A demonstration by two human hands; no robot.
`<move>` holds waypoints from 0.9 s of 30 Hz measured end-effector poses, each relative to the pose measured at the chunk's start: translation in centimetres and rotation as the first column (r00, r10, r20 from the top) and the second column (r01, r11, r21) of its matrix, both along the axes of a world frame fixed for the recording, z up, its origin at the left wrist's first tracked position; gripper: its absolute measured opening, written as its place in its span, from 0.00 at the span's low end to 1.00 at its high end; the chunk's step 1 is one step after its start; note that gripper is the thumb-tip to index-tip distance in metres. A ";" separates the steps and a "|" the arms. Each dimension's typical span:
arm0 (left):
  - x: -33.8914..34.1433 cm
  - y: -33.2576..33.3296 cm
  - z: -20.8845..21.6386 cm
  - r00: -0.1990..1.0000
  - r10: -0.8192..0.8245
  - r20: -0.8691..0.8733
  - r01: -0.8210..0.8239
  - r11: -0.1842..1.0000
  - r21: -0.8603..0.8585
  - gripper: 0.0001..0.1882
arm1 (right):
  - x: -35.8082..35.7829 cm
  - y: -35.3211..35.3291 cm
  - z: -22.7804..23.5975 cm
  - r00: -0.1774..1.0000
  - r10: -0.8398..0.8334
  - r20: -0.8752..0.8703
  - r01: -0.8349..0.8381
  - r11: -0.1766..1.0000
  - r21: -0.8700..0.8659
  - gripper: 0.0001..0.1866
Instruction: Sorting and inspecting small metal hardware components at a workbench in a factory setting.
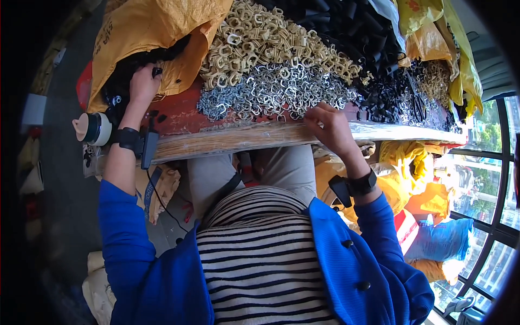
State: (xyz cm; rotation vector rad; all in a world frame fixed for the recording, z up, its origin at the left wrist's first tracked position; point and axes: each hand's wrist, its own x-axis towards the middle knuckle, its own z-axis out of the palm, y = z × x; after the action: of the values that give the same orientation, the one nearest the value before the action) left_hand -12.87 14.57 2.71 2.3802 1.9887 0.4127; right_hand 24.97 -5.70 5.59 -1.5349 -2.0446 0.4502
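Observation:
My left hand is at the mouth of an orange woven sack, its fingers closed on a small black piece. Dark parts fill the shadowed opening around it. At the table's front edge, my right hand has its fingers curled together beside a heap of small silver metal hooks or open rings. Whatever those fingers may hold is too small or hidden to name. Behind the silver heap lies a larger pile of cream-coloured ring-shaped pieces.
Black strips and bits cover the back right of the red tabletop. A white and dark green jar stands at the left corner. Yellow bags hang at the far right; more bags are below the table, near the windows.

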 end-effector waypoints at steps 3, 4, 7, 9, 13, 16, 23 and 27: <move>-0.5 -0.4 0.4 0.989 -0.068 0.130 0.078 0.994 -0.075 0.17 | -2.3 2.6 -1.3 0.991 -0.010 0.136 -0.010 0.989 0.148 0.03; 0.4 -1.0 1.0 0.865 0.085 0.494 0.047 0.967 -0.249 0.15 | -2.5 3.0 -1.7 0.989 -0.033 0.145 0.011 0.988 0.152 0.03; 0.9 -3.6 1.9 0.333 0.295 0.896 0.216 0.901 -0.377 0.12 | -3.0 3.8 -2.5 0.940 -0.197 0.277 0.146 0.970 0.194 0.03; 0.3 -5.2 1.4 0.134 0.343 0.930 0.301 0.880 -0.368 0.14 | -3.1 4.3 -3.5 0.939 -0.216 0.266 0.169 0.967 0.189 0.04; 0.9 -7.8 0.9 -0.116 0.490 0.864 0.422 0.812 -0.404 0.14 | -3.2 4.6 -3.5 0.935 -0.205 0.289 0.177 0.977 0.119 0.06; 2.2 -9.5 0.6 -0.203 0.596 0.777 0.470 0.755 -0.456 0.14 | -3.0 4.6 -3.5 0.928 -0.217 0.303 0.184 0.974 0.135 0.06; 5.2 -11.3 1.4 -0.124 0.625 0.770 0.524 0.700 -0.485 0.16 | -3.3 4.9 -3.6 0.927 -0.261 0.268 0.207 0.955 0.212 0.06; 7.5 -12.1 2.4 -0.067 0.608 0.791 0.599 0.658 -0.455 0.18 | -3.1 5.1 -3.7 0.923 -0.242 0.298 0.184 0.960 0.211 0.06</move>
State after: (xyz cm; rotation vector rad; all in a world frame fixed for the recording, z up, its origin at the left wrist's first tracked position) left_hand -5.37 2.42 5.12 0.6743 0.8609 0.7876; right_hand 21.83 -0.64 1.94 -1.7852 -2.0511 -0.0751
